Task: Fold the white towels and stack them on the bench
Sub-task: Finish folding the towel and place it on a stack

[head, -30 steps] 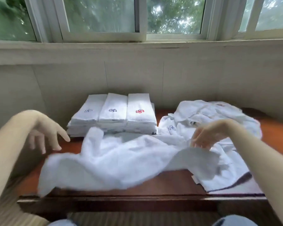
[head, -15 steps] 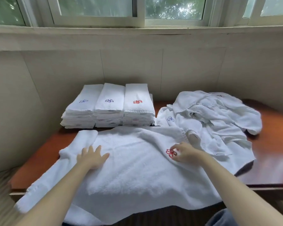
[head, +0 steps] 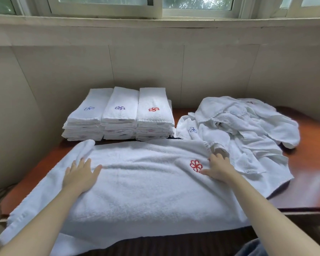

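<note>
wooden bench (head: pixel 314 183) under a window, tiled wall behind. white towel (head: pixel 146 189) spread flat across front, near edge hanging off. left hand (head: pixel 80 175) flat on it, fingers straight. right hand (head: pixel 218 168) flat by red logo (head: pixel 195 165), fingers splayed. 3 folded stacks (head: pixel 120 115) at back left, unfolded pile (head: pixel 244 130) at back right.

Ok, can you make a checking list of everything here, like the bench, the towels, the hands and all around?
Surface: wooden bench, reddish brown, glossy.
Job's things: spread towel lying flat, front edge overhanging; three folded stacks at the back; unfolded pile on the right.
Clutter: nothing seen.
Grippers: left hand flat on the spread towel; right hand pressing beside its red logo.
Cables: nothing seen.
Surroundings: beige wall, window above.
</note>
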The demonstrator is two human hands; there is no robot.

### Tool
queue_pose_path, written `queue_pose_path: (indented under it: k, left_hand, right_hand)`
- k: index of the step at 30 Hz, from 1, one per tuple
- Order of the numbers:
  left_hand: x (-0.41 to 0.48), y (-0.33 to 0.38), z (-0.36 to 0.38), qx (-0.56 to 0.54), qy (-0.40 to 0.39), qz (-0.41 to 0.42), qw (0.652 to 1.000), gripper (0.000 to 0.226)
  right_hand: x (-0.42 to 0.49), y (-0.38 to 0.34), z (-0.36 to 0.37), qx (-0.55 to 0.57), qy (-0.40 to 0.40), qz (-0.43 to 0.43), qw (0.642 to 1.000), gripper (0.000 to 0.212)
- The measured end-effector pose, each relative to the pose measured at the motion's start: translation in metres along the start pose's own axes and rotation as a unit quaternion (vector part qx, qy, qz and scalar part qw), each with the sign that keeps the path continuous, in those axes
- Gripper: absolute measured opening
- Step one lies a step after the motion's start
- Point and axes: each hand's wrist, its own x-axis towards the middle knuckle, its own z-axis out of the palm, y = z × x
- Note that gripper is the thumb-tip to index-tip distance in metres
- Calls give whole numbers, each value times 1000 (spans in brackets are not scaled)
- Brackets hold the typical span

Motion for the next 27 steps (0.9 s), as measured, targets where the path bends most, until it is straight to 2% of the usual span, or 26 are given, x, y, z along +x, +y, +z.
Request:
queue_pose_path:
  k: [3,5,6,7,9,11,12,14,17,19,21,22,25,27]
  left_hand:
    - [0,2,-10,7,42,-5,999,52]
    - [6,4,-25,-27,73,-44,996,33]
    - [9,6,-33,-46,81,-71,993,28]
    - [12,7,-41,-57,89,-92,990,30]
    - [22,7,-49,-22,102,-107,989,43]
    - [34,7,-52,49,92,-86,991,58]
    - [42,8,-51,71,77,-68,992,65]
    - [57,9,-47,91,40,-36,994,76]
    - [78,7,-43,82,-23,-9,996,83]
    - [89,0,-42,73,-41,1,996,68]
    - [100,-10,-45,64,-44,25,997,24]
    - [104,-14,-50,64,-63,32,995,12]
    - [111,-22,-67,99,-139,54,984,15]
    - [112,-25,-85,82,-98,19,992,21]
  right_hand:
    - [3,-11,-17,-79,-17,15,997,56]
    - [8,-27,-34,-119,-85,28,989,27]
    - [9,-39,-42,-120,-117,34,985,23]
    - [13,-51,-46,-122,-116,34,985,26]
    - [26,-74,-46,-117,-22,-2,993,14]
    - [39,-97,-37,-114,74,-65,989,18]
    - [49,-106,-31,-115,91,-103,984,24]
    - [69,-118,-18,-125,71,-172,974,33]
    - [94,-122,-6,-100,-8,-182,978,47]
    - [101,-119,-5,-21,-43,-167,985,52]
    - [106,-117,-8,19,-55,-158,986,49]
    - [108,-116,-10,23,-68,-157,985,44]
    - [108,-116,-26,18,-133,-141,981,30]
    - [103,-118,-44,56,-153,-124,979,25]
